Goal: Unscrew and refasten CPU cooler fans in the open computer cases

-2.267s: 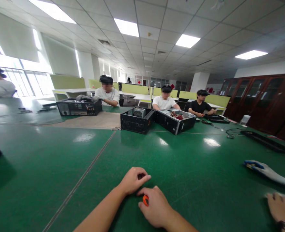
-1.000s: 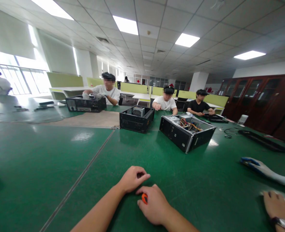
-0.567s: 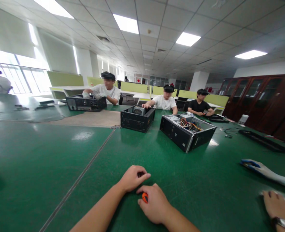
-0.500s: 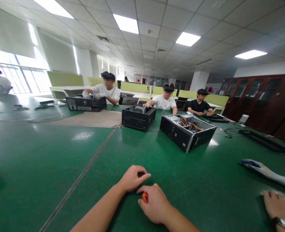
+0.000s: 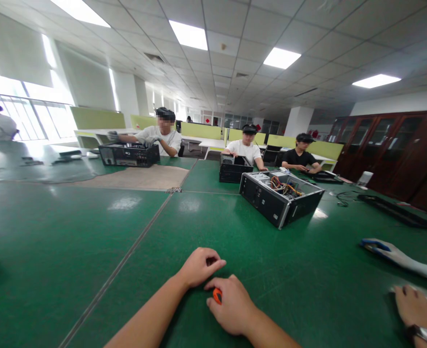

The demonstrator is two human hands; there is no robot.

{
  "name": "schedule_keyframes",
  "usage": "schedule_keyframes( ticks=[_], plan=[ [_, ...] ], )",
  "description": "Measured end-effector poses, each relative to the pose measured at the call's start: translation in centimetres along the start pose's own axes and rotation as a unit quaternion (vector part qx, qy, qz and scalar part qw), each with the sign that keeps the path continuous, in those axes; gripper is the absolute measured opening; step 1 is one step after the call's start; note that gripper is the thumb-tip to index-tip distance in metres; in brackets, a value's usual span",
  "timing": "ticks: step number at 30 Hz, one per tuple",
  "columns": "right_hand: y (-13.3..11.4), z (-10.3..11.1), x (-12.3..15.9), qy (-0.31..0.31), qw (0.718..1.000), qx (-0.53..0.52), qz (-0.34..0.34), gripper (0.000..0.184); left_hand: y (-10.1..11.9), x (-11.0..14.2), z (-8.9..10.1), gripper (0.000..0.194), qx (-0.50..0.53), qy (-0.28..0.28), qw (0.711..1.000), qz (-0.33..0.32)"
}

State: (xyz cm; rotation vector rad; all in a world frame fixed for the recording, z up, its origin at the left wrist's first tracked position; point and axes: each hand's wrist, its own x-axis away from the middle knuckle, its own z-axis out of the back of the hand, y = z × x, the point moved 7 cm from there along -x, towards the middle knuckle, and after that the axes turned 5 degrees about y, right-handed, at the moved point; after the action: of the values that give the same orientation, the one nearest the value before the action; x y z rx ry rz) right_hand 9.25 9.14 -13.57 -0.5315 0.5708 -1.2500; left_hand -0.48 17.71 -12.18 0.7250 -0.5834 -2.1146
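My left hand (image 5: 200, 267) rests on the green table (image 5: 144, 299) with its fingers curled in and the thumb pointing right. A dark gap shows inside the curl, and what lies in it, if anything, is hidden. Just below and to the right, my right hand (image 5: 233, 305) is closed around an orange-and-black handle (image 5: 217, 295). Only the end of the handle shows between thumb and forefinger; the rest is covered by the hand. The two hands are close together but apart. Farther forward to the right lies a computer case (image 5: 271, 203), its open top showing coloured cables.
Across the table, co-workers handle a black case (image 5: 236, 170) and another case (image 5: 129, 154). A gloved hand (image 5: 398, 255) and a bare hand with a watch (image 5: 414, 309) rest at the right. A long black panel (image 5: 394, 211) and a cable (image 5: 342, 199) lie beyond them.
The co-worker across has drawn the middle black case back and to the right. The gloved co-worker at left has moved a hand outward to the case's left end. My hands stay still.
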Motion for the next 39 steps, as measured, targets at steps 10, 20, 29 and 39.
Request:
schedule_keyframes(
  ticks=[10,20,29,39],
  plan=[
    [-0.09,-0.06,-0.04,-0.002,1.0,0.002,-0.002,0.03,-0.07,0.01,-0.12,0.039,0.003,0.002,1.0,0.0],
    [-0.02,-0.1,-0.14,0.005,1.0,-0.006,0.005,0.03,-0.23,0.01,-0.1,0.039,-0.001,-0.001,1.0,0.001],
    [-0.11,0.0,-0.03,-0.002,1.0,-0.006,0.005,0.029,-0.12,0.02,-0.17,0.04,0.0,-0.002,1.0,0.001],
    [0.11,-0.33,-0.08,-0.008,1.0,-0.007,0.005,0.03,0.06,-0.04,-0.1,0.039,-0.002,-0.004,1.0,0.005]
  ],
)
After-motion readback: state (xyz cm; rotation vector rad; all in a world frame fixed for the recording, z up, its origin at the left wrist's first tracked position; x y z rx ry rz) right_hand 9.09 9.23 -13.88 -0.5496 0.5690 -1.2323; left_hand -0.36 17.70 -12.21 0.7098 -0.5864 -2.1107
